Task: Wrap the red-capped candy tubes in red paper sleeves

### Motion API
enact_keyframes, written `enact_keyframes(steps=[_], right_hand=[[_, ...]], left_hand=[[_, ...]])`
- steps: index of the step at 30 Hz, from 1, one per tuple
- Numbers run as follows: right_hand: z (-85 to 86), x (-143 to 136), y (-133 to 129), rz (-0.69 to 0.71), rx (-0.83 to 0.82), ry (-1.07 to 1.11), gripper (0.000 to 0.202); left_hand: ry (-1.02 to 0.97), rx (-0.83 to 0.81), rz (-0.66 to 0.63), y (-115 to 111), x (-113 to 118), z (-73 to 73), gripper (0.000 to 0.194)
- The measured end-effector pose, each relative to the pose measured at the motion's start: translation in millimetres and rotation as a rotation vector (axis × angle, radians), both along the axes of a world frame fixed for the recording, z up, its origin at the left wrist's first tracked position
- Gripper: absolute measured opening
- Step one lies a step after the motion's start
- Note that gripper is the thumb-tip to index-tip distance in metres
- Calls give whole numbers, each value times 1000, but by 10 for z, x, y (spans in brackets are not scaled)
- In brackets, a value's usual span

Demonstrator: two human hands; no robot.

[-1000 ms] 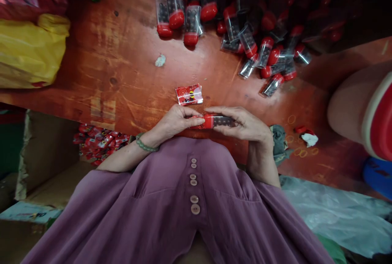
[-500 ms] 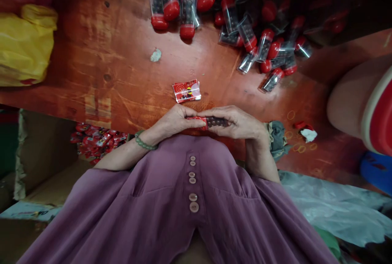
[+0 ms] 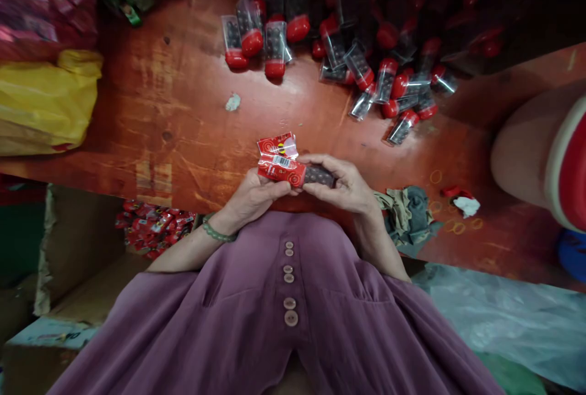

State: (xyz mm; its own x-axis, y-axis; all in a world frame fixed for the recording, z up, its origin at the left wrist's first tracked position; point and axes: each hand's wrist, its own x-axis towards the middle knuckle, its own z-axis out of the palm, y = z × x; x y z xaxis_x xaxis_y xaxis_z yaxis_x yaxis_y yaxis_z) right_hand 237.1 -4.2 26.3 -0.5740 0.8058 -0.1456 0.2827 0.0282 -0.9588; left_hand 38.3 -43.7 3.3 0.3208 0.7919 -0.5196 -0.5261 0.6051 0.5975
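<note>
In front of my chest, my right hand [image 3: 350, 185] grips a clear plastic tube [image 3: 319, 176] filled with dark round balls. Its left end is covered by a red printed wrapper sleeve [image 3: 278, 170] with a barcode. My left hand [image 3: 253, 196] pinches that sleeve from below, between thumb and fingers. The sleeve reaches out past the left thumb, and how far the tube goes inside is hidden. Just behind it on the table lies a small stack of flat red wrapper sleeves [image 3: 276, 143], partly covered by the held one.
Many red-capped tubes [image 3: 274, 47] lie across the back of the wooden table [image 3: 196, 102]. At left are a yellow bag [image 3: 41, 105] and a box of red wrapped pieces [image 3: 158, 224]. A crumpled cloth [image 3: 412, 218], rubber bands [image 3: 455, 226] and a large tub [image 3: 526, 144] are at right.
The tube and sleeve have turned so the sleeve's barcode side shows, and the left fingers have shifted below it. My right hand has moved slightly left. The view has shifted a little.
</note>
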Motion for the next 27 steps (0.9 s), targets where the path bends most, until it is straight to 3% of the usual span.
enact_keyframes(steps=[8,16,21,27], right_hand=[[-179,-270,-204,-143,252,-41,46],[-165,-274,-274,-211,-152,147,38],[-241,-371,-302,-307,-249,318,43],[-267,-418,-317,-284,-242,306,50]], left_hand=[[179,14,214,34,155,18,35],[252,180,202,86,4,28,29],[241,135,310,97,104,65,37],[269,152,173,94,95,66,38]])
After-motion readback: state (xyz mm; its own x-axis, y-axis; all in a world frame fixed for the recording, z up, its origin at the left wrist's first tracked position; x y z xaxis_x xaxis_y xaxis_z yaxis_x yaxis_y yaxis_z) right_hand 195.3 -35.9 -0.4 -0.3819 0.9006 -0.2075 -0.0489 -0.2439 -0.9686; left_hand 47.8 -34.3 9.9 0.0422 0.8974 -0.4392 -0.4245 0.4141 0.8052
